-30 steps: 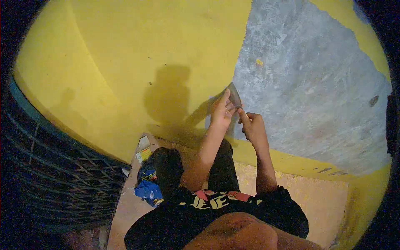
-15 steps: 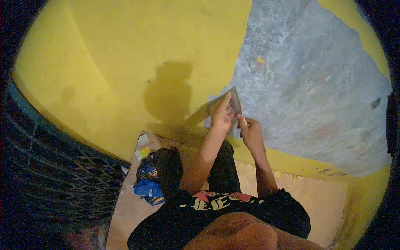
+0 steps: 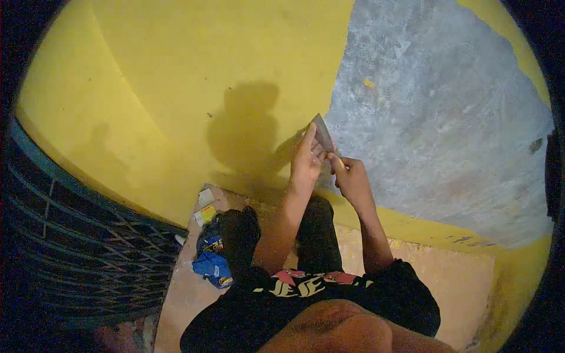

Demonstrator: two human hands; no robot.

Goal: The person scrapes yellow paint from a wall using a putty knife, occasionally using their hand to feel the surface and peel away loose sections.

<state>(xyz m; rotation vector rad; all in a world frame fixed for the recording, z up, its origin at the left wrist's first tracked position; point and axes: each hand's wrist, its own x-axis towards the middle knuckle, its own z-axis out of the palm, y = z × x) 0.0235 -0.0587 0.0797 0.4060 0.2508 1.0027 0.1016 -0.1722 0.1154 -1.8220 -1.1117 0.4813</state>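
A: What's shifted since half a second ago?

B: Both hands and the scraper (image 3: 323,136) have gone a little left and farther up, so it now sits in front of the seam where the yellow wall (image 3: 188,76) meets the grey patch (image 3: 435,129)

A: How is it held?

B: The right hand (image 3: 351,176) is wrapped round its handle; the left hand (image 3: 305,162) has a digit laid along the blade, though I can't tell if it pinches

A: What could go wrong?

B: With the left hand that close to the edge, a slip of the handle might nick it; a tilted blade could gouge the wall, if they touch, which I can't tell

A: Any writing?

B: The black shirt (image 3: 388,300) has pale ornate letters, perhaps two Es; the blue packet (image 3: 213,269) and dark bag (image 3: 209,240), near left, carry print too small to read
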